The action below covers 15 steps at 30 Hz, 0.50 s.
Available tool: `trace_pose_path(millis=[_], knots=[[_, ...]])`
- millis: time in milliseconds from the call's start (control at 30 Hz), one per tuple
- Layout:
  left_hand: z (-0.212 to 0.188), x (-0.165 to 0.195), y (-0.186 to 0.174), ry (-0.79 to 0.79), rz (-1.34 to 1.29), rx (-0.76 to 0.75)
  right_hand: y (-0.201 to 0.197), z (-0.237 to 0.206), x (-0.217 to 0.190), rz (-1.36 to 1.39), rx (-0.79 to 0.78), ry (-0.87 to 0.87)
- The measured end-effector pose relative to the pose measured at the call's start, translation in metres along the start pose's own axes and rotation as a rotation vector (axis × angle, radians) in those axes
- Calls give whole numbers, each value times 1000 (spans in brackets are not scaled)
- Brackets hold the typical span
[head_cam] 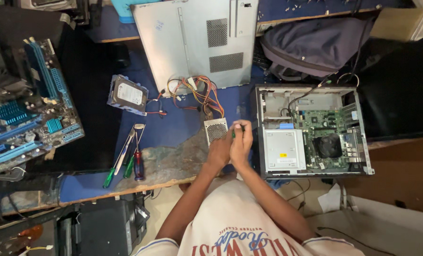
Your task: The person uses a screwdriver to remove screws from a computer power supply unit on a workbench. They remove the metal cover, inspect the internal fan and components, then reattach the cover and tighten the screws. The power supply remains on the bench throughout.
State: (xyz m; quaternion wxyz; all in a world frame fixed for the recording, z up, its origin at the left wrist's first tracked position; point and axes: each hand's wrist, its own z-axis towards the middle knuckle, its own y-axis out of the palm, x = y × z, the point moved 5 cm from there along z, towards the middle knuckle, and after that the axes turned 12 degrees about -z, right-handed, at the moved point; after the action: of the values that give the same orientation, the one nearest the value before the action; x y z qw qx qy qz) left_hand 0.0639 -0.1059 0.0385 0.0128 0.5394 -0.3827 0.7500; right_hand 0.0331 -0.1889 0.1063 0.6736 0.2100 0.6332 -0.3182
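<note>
What my own hands and the frame edges keep from sight

My left hand (219,151) and right hand (241,142) close over a green-handled tool (234,134), so its tip is hidden; they also cover part of the power supply (216,129). The motherboard (26,114) runs off the left edge, the backpack (316,45) hides the desk behind it, and the open computer case's (311,130) board parts are too small to tell

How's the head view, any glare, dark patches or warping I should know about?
Head view: sharp and evenly lit at the hands; mild sheen on the grey side panel; dark, hard-to-read area right of the open computer case; wide-angle bending near the edges.
</note>
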Motion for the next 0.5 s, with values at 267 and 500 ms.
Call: trace_pose_path(millis=[267, 500], knots=[[1, 8, -3, 16, 27, 9, 1, 60, 46, 537, -881, 40], [2, 4, 3, -27, 102, -79, -14, 17, 1, -69, -51, -13]])
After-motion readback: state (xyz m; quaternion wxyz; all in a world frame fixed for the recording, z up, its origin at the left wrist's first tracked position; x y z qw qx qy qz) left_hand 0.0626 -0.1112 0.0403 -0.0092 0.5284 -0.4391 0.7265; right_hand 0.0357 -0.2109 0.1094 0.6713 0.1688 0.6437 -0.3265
